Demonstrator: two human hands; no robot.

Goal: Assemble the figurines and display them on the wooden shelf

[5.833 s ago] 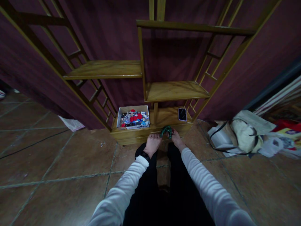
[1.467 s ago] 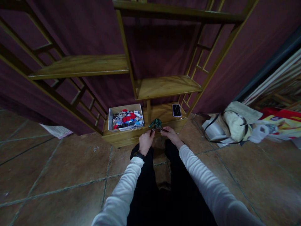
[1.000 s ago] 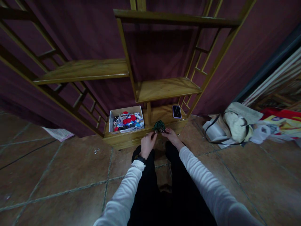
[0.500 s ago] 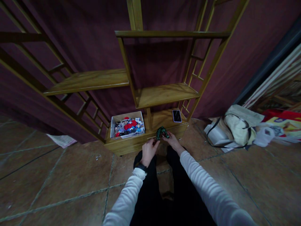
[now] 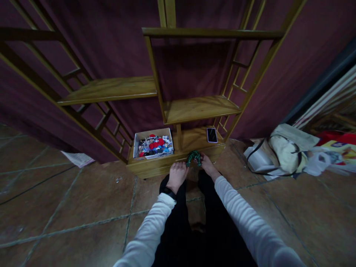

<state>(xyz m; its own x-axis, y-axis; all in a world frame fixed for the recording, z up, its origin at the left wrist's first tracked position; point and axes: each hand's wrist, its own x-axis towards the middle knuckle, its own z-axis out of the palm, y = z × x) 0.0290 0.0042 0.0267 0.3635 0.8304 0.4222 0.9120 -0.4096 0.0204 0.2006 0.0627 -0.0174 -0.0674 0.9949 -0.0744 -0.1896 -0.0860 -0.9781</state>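
Observation:
Held out in front of my knees is a dark green scrunchie (image 5: 194,155), shiny and gathered, bent into an arch. The fingers of my left hand (image 5: 178,174) are closed on its left end, back of the hand upward. At the opposite end, my right hand (image 5: 208,165) pinches it between thumb and fingers. Both hands hover just in front of the low wooden cabinet base. Left of them on that base, a cardboard box (image 5: 152,155) holds many small colourful items in red, white, blue and black.
A phone (image 5: 211,135) lies on the base's right side. Wooden shelves (image 5: 203,108) rise above, before a dark red curtain (image 5: 191,66). On the tiled floor at right sit a pale bag (image 5: 286,152) and a white plastic bag (image 5: 317,163); printed paper (image 5: 78,158) lies at left.
The scrunchie has become a wider, more rounded arch between my hands. My left hand has turned with its back more upward. The view has shifted slightly.

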